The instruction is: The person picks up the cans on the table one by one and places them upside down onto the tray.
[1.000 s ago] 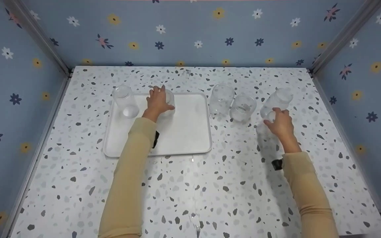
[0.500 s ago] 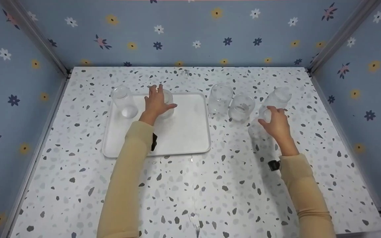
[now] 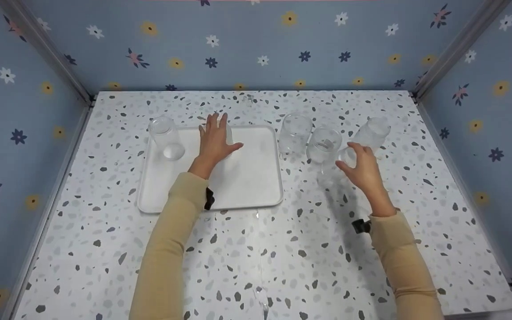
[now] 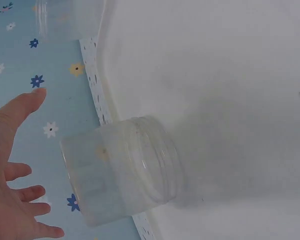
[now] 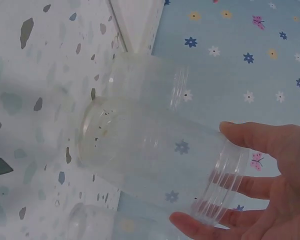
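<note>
Left hand [image 3: 215, 141] hovers spread over the tray jar [image 4: 121, 174]; right hand [image 3: 362, 168] grips a lifted jar [image 5: 160, 165].

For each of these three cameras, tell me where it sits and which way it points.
Head: sits above, faces forward and down at the speckled table, white tray and clear plastic jars; both beige sleeves and hands show.
Left wrist: looks past the open left hand at a clear jar on the tray.
Right wrist: looks along the right hand gripping a lifted clear jar.
Shared: head and right wrist both show that held jar.
</note>
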### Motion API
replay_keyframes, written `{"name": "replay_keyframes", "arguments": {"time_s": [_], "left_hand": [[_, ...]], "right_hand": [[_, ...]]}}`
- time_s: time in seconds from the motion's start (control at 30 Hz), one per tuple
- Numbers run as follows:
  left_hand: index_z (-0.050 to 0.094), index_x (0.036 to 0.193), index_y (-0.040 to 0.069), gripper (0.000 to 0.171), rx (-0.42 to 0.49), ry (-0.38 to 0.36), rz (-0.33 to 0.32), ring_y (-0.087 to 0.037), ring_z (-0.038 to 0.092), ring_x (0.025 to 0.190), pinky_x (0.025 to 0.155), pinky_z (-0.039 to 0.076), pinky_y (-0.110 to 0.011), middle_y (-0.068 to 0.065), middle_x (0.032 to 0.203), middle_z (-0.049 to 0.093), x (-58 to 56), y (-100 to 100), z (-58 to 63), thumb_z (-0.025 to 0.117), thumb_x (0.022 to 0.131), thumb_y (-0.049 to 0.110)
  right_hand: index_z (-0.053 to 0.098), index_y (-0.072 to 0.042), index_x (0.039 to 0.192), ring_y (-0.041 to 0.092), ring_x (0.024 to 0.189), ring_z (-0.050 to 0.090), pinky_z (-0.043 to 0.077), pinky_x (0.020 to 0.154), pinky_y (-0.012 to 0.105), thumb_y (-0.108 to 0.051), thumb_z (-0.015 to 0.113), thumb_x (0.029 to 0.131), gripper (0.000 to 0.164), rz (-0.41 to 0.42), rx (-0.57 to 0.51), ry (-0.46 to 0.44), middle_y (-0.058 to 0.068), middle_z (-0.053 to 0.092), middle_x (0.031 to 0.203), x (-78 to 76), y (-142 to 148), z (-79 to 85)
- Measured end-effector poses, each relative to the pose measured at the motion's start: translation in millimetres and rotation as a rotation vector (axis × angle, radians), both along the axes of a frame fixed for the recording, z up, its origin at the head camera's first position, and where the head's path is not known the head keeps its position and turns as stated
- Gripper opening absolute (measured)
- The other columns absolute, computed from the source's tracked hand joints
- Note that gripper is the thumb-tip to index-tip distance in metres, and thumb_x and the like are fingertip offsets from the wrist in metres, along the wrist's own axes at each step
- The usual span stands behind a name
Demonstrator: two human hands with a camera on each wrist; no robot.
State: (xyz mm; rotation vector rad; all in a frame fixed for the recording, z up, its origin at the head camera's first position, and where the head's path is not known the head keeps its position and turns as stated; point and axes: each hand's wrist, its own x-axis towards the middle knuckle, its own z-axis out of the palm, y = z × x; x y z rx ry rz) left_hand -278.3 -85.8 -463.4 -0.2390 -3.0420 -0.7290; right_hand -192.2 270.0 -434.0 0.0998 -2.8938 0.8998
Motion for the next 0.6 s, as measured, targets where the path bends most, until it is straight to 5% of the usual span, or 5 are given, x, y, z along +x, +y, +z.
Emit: {"name": "replay_keyframes", "arguments": {"time_s": [0.6], "left_hand": [[0.028,0.136,0.000,0.069,0.176,0.195,-0.088,-0.025,0.022,0.129,0.105,0.014,-0.039,-0.016,0.139,0.026,22.4,19.9,5.1,0.062,0.083,0.029]], "right_hand": [[0.048,0.002,0.122,0.035,0.097,0.050,0.042,0.082,0.044,-0.014,0.069,0.078,0.051,0.047,-0.270,0.223,0.023,0.049,0.115,6.4,-27.3,-6.4]]}}
